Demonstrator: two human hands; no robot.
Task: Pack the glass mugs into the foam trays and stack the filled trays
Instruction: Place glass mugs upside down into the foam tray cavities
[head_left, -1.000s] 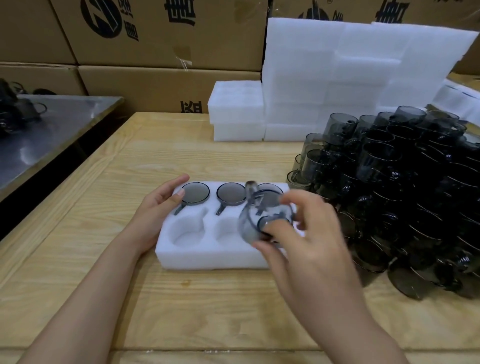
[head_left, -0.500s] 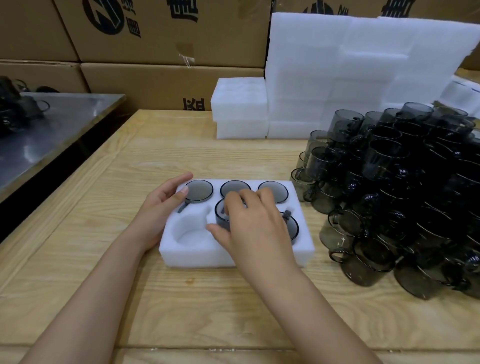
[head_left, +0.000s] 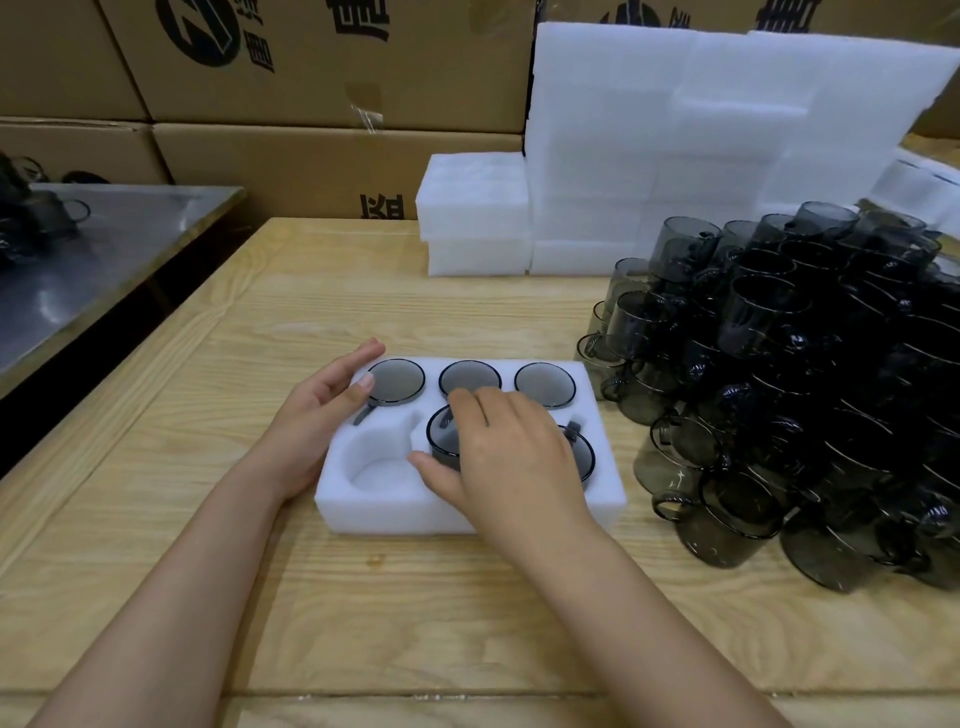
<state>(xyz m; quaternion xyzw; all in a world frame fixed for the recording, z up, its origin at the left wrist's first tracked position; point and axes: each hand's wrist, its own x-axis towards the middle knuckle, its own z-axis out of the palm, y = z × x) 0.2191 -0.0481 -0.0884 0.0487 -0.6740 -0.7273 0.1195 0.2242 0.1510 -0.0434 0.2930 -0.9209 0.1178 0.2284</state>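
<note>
Right hand (head_left: 511, 447), fingers curled over the mug (head_left: 441, 441) with thumb at its side, seats it in the front-middle pocket of the tray (head_left: 395, 514). A second ago that mug was held in the air above the tray. Left hand (head_left: 317, 415), fingers straight, steadies the tray's left edge. Five pockets now hold mugs; only the front-left pocket (head_left: 379, 467) is empty. One more from the pile (head_left: 779, 389), at right, should ready this tray for stacking.

We saw bright, even light and soft shadows. Beyond the right hand (head_left: 511, 452), the foam tray stack (head_left: 727, 145) blew out white. Left of the left hand (head_left: 317, 415), the steel table (head_left: 104, 249) carried dull glare. Straight edges bowed near the borders.
</note>
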